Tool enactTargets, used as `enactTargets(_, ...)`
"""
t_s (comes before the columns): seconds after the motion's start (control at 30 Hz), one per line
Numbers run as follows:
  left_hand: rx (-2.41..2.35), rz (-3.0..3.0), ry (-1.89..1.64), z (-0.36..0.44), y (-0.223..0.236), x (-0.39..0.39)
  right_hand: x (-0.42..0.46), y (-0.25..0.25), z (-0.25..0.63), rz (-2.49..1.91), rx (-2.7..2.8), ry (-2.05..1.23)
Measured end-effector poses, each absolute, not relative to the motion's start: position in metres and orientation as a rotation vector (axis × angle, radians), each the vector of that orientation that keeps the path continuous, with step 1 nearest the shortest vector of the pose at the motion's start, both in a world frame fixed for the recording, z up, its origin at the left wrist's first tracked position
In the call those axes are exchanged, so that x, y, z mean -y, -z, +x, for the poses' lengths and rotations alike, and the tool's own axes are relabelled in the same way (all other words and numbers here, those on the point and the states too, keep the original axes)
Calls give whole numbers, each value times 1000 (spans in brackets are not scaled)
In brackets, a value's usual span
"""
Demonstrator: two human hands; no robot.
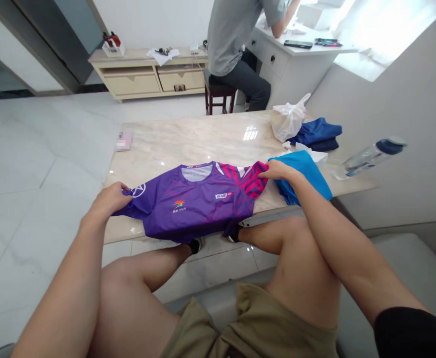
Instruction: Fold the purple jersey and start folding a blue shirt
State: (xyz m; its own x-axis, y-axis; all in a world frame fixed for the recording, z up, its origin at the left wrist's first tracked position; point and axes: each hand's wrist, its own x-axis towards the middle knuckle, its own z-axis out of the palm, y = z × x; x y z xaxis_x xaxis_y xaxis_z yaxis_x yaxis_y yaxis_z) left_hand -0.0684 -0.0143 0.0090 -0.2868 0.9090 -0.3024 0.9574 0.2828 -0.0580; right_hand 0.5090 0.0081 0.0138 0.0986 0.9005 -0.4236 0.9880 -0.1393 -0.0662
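Observation:
A purple sports shirt (191,204) with a pink right sleeve lies face up on the marble table (188,139), its hem hanging over the near edge. My left hand (111,198) pinches the end of the purple left sleeve. My right hand (277,170) grips the tip of the pink sleeve, and the shirt is stretched between both hands.
A light blue garment (302,174) lies right of the shirt. Behind it sit a folded dark blue garment (318,134), a white plastic bag (288,119) and a water bottle (371,155) on its side. A person (236,44) sits at a white desk beyond the table. My knees are under the near edge.

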Motion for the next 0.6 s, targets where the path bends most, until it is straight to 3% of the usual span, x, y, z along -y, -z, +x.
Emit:
enactTargets(0.4,-2215,1859,162,-29,-19,17,-6,-10,513,1933,-2300,641)
enactTargets(0.6,-1906,1789,99,-18,1,16,-10,-7,515,2062,-1976,580)
